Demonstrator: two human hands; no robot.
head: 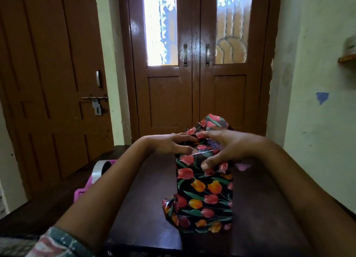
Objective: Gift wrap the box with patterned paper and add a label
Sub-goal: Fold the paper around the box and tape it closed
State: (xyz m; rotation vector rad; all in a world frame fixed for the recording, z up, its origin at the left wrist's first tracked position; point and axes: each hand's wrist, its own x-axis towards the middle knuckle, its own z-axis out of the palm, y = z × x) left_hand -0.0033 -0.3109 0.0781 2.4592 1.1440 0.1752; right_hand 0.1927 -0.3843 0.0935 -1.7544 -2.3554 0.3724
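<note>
A box wrapped in black paper with red and orange tulips (206, 191) lies lengthwise on the dark wooden table (146, 189). Its far end has a loose flap of paper standing up. My left hand (171, 144) presses its fingertips on the far left top of the box. My right hand (229, 149) lies over the far top, fingers spread on the paper fold and thumb pressing the near top face. A strip of clear tape glints between the two hands. The near end of the paper is crumpled and unfolded.
A clear tape roll in a pink dispenser (96, 178) sits at the table's left. A small pink piece (243, 166) lies just right of the box. Brown double doors (194, 64) stand beyond the table's far edge, a wall to the right.
</note>
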